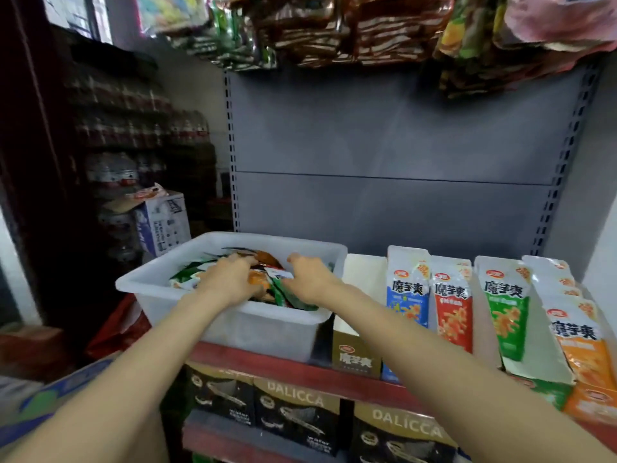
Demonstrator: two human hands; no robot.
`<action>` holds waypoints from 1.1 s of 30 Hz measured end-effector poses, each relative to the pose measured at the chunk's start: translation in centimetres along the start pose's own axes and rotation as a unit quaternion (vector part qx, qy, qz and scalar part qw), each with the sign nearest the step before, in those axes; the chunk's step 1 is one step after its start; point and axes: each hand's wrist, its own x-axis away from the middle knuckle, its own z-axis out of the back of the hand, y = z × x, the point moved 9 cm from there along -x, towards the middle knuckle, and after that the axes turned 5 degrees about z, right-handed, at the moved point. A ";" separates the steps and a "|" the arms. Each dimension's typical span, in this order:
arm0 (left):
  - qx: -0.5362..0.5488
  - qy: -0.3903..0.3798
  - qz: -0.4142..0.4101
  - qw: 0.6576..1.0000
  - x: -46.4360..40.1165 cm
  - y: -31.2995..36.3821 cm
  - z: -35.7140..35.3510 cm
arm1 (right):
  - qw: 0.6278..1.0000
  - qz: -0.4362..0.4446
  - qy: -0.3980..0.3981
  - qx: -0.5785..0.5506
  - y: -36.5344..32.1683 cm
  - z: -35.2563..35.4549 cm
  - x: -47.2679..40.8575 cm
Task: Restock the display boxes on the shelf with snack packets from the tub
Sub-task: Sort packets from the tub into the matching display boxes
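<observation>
A translucent white tub (267, 325) stands on the red-edged shelf (300, 369) at the left. It holds a heap of snack packets (283, 295) in green, orange and white. Both my hands are inside it. My left hand (230, 279) lies palm down on the packets with its fingers curled into the pile. My right hand (309, 279) reaches in beside it, fingers bent down among the green packets; what each hand grips is hidden. To the right stand display boxes: a brown one (355, 354), then blue (408, 295), red (453, 312), green (505, 315) and orange (577, 342).
The grey back panel (394, 162) of the shelf rises behind. Bagged snacks (334, 28) hang overhead. Black DALICCA boxes (297, 416) fill the shelf below. Cartons (163, 218) and stacked bottles (133, 128) stand at the left.
</observation>
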 end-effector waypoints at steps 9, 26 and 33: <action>0.001 -0.058 -0.008 0.998 -0.9 -0.8 1.0 | 0.997 -0.023 -0.061 0.033 -1.5 -1.0 -2.5; 0.517 -0.055 -0.166 0.838 4.1 15.8 3.7 | 0.889 0.013 0.277 -0.365 8.4 11.6 10.7; 0.494 -0.064 -0.213 0.841 5.3 27.4 1.6 | 0.896 -0.082 0.360 -0.246 18.3 18.0 18.6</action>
